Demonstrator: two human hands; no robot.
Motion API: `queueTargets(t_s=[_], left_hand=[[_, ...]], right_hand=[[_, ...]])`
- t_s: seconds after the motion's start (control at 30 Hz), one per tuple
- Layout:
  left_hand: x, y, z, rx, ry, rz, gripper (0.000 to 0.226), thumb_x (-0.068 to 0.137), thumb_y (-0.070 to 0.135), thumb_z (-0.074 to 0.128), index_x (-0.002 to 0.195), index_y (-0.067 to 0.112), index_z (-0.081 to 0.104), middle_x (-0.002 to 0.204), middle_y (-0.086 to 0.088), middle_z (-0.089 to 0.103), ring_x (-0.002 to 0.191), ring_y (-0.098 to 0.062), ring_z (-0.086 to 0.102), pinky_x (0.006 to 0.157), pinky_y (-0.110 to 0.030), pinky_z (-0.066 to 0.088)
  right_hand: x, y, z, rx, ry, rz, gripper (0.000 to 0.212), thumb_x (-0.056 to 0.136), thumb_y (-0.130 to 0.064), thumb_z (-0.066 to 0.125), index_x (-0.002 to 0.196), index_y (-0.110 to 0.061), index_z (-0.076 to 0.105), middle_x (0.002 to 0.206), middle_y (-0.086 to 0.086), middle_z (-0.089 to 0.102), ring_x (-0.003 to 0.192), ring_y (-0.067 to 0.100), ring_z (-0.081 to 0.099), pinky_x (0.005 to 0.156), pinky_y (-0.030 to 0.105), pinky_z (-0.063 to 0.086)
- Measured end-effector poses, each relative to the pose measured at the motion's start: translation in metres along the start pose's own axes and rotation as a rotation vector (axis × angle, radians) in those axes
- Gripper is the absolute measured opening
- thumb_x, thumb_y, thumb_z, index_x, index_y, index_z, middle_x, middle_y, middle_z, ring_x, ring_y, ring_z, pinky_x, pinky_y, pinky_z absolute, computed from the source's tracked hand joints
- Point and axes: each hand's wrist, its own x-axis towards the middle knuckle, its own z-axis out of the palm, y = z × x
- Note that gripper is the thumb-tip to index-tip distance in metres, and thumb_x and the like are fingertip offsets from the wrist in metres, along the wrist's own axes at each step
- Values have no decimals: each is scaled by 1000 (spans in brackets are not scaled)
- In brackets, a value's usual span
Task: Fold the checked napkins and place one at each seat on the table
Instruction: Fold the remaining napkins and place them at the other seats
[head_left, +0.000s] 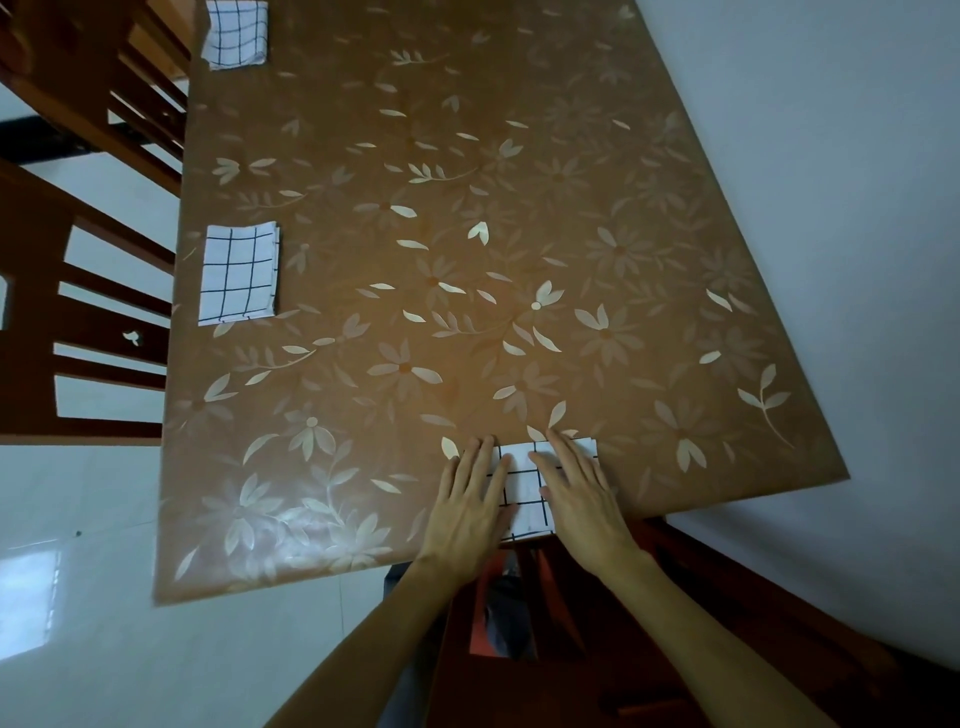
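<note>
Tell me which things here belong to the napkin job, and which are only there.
Part of the job:
- checked napkin under both hands
- left hand, right hand, both flat on it
- folded napkin at the middle seat
- folded napkin at the far seat
- table
- wooden chairs

Only there:
- white wall
- tiled floor

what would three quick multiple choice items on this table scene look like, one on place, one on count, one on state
1. Where does the napkin under the hands lie?
A. at the near edge of the table
B. at the table's middle
C. on a chair seat

2. How many checked napkins are in view?
A. one
B. three
C. five

3. How are the hands placed?
A. both flat on the napkin
B. both lifted clear
C. one holding a cup

Answers:
1 A, it sits at the near edge of the table.
2 B, a far napkin and a middle napkin lie along the left edge.
3 A, the left hand and right hand press it down.
</note>
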Motion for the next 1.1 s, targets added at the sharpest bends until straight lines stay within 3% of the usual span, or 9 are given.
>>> queueTargets(t_s=[0.2,0.4,0.57,0.73,0.87,0.97,1.1], left_hand=[[-15,1,4,-5,-27,28,63,98,51,38,148,11,41,159,-19,35,145,-34,39,112,-49,42],[-24,4,3,-14,-96,54,63,98,51,35,148,12,36,160,-20,32,145,-35,38,109,-52,44],[-29,-1,-20,-36,-103,-5,58,101,46,34,149,14,36,166,-12,18,150,-31,24,118,-48,31],[-44,-23,-49,-60,-73,-18,54,97,44,32,138,12,47,147,-12,47,133,-33,46,106,-48,44],[-63,-45,-59,-57,-102,-33,63,96,52,29,138,9,50,143,-16,52,130,-38,51,106,-50,47],[-79,-57,-57,-48,-130,-9,71,97,55,23,144,8,45,149,-17,47,137,-39,45,110,-52,42],[-91,-57,-58,-30,-158,29,68,95,54,26,149,14,36,155,-13,37,141,-35,38,114,-47,37]], right_hand=[[-17,7,4,11,-37,4,52,88,-11,73,137,-15,55,156,17,39,145,33,38,108,47,47],[-28,10,2,32,-89,24,52,93,-13,67,142,-19,51,161,15,32,150,31,30,113,50,41],[-27,-2,-17,73,-75,47,46,96,-18,63,141,-15,53,159,15,33,149,31,30,116,48,35],[-19,-24,-45,105,-93,34,45,103,-28,50,146,-15,46,159,8,34,148,25,30,119,42,28],[-19,-35,-56,74,-224,10,62,93,-38,66,149,-24,42,163,3,26,151,23,21,122,42,25],[-30,-44,-53,-20,-354,26,86,84,-28,77,155,-27,29,168,3,6,155,25,5,124,43,15],[-44,-61,-47,-69,-348,106,89,85,-4,71,157,-25,22,169,5,-4,156,26,-2,125,42,6]])
